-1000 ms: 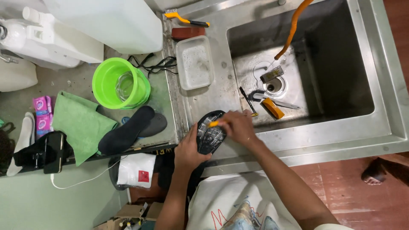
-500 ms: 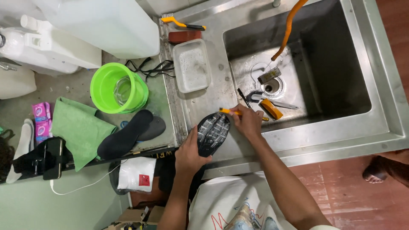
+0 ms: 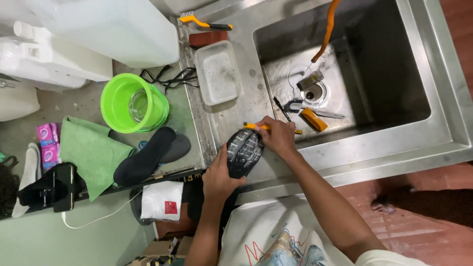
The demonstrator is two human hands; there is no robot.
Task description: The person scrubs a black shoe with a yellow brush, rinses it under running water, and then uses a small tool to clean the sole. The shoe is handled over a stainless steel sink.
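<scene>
- Gripping a dark shoe by its heel end, the left hand is holding it sole-up on the steel ledge in front of the sink.
- Closing round a yellow-handled brush, the right hand is pressing it against the toe of the sole (the bristles are hidden by the fingers).
- Lying flat in the basin beside the drain are an orange brush and a dark tool or two, while an orange hose is hanging down over them.
- Sitting on the drainboard above the shoe is a clear rectangular tub with suds in it.
- Standing left of the sink is a green bucket, with two black insoles lying just below it.
- Hanging under the counter edge is a white pouch bearing a small red square label at its lower right corner.
- Resting at the far left, beside a green cloth, are two small pink packets, stacked one above the other.
</scene>
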